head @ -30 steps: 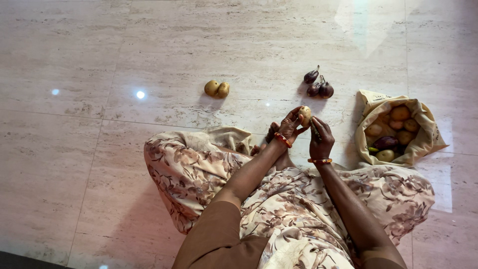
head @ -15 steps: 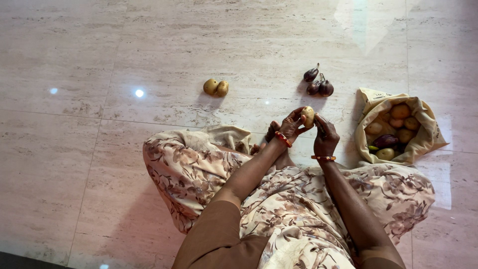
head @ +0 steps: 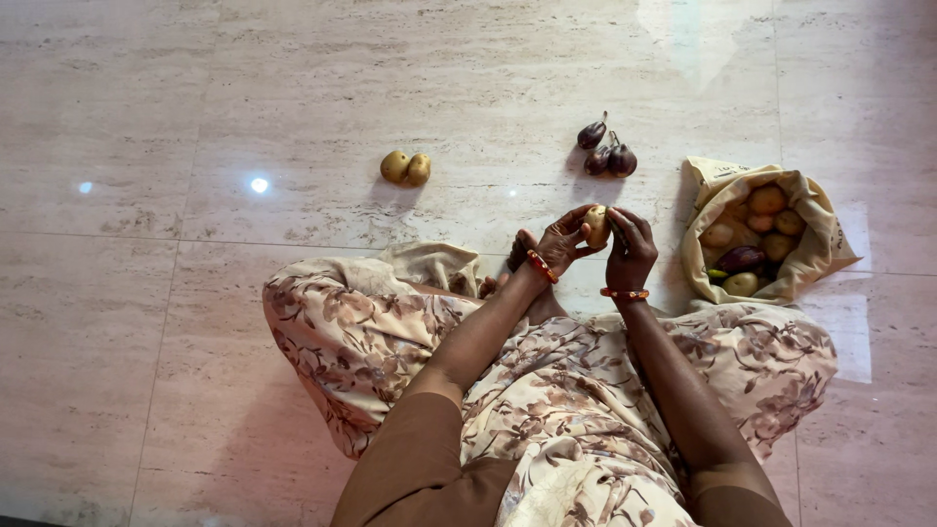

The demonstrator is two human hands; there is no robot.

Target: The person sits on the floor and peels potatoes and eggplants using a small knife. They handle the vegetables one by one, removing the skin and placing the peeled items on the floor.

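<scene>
Seated on the floor (head: pixel 195 390), a person cups a potato (head: pixel 596 226) in the left hand (head: pixel 561 242), right hand (head: pixel 631 256) closed against it; a loose grip could drop it rolling towards the aubergines (head: pixel 607 154)

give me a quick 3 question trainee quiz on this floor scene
1. True or false: both hands hold one potato.
2. How many aubergines lie on the floor? A two, B three, C five.
3. On which of the person's sides is the open bag?

Key: 1 true, left hand and right hand are both on it. 2 B. 3 right.
</scene>
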